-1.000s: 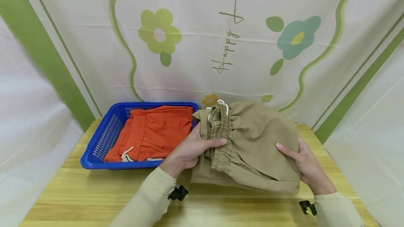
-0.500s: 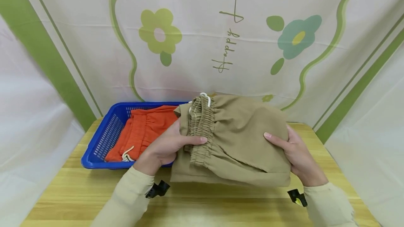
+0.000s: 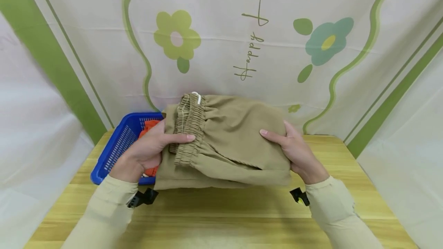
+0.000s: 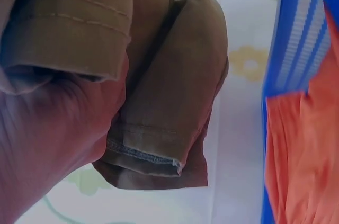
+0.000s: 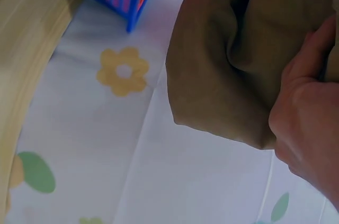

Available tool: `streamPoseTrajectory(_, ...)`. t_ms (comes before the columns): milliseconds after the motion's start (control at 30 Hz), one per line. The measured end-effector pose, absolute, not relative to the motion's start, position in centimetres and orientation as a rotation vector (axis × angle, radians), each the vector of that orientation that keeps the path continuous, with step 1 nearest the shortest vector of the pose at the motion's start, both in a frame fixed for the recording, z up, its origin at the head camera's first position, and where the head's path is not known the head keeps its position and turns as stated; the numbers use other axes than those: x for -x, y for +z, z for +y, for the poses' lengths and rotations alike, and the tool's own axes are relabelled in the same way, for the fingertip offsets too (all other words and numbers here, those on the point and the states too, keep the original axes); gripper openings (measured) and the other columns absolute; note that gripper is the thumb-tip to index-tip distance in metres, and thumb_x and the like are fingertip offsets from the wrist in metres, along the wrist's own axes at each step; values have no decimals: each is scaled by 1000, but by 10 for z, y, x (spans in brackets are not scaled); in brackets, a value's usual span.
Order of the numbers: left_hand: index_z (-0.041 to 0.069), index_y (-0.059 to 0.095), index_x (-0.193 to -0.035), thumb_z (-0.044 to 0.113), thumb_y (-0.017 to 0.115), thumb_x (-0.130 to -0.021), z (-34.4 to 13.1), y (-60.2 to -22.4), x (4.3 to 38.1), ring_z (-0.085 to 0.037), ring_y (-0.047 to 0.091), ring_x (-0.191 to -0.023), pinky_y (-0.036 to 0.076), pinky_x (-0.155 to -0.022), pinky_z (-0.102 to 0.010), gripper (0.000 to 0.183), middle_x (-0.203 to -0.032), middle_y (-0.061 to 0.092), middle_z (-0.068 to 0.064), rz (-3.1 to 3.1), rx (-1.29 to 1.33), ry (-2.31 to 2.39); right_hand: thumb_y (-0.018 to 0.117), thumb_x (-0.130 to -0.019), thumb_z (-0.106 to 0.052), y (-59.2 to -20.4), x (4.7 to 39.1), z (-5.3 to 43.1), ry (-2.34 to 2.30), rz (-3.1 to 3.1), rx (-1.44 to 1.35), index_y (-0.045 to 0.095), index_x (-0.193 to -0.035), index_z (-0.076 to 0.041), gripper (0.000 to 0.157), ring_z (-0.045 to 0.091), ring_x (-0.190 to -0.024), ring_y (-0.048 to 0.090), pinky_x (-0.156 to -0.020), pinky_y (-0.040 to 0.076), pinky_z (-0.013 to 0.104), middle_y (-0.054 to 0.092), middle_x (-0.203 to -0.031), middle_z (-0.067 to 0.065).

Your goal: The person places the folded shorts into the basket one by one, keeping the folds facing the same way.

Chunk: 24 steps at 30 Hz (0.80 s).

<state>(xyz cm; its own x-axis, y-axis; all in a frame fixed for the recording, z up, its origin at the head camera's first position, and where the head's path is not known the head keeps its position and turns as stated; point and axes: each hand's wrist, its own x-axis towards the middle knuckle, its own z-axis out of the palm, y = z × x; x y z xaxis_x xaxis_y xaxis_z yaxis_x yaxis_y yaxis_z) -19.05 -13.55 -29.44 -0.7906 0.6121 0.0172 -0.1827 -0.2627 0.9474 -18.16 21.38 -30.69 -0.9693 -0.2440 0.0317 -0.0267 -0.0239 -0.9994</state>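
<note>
Both hands hold up a folded pair of khaki drawstring pants (image 3: 235, 137) above the table in the head view. At the gathered elastic waistband, my left hand (image 3: 149, 149) grips the left end, thumb on top and fingers underneath. The opposite end is pinched by my right hand (image 3: 299, 151), its thumb also lying on the cloth. A white drawstring shows at the top of the waistband. In the left wrist view, the stitched hems of the pants (image 4: 164, 97) hang by the hand. Folded orange pants (image 3: 150, 170) lie in the blue basket (image 3: 117, 153), mostly hidden behind the khaki ones.
The basket stands at the back left of the wooden table (image 3: 214, 222). A white curtain (image 3: 221, 49) with printed flowers hangs close behind the table, and more white cloth flanks both sides.
Both hands have carried the khaki pants to the left and somewhat up, from beside the basket to partly over it. The orange pants are now largely covered from view.
</note>
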Motion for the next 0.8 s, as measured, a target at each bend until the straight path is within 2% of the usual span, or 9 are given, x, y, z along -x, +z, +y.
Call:
streamPoseTrajectory(533,2,40,-139,-3,54,-102,-210,-274,237,-31,73,-95,59,-83,-43,40,-116,68,-13,1591,-344,2061,70,-98,-18,-294,248,137,-2080,2000,265,48,-137,-10,46,23,-88,70,-78,59,37,63,-114,12)
streamPoseTrajectory(800,2,57,-125,-4,55,-101,-235,-272,257,-28,73,-92,60,-80,-39,25,-111,71,-12,1627,-286,2073,68,-97,-8,-299,280,108,-2116,1917,281,48,-139,-12,46,23,-91,69,-79,58,36,63,-116,12)
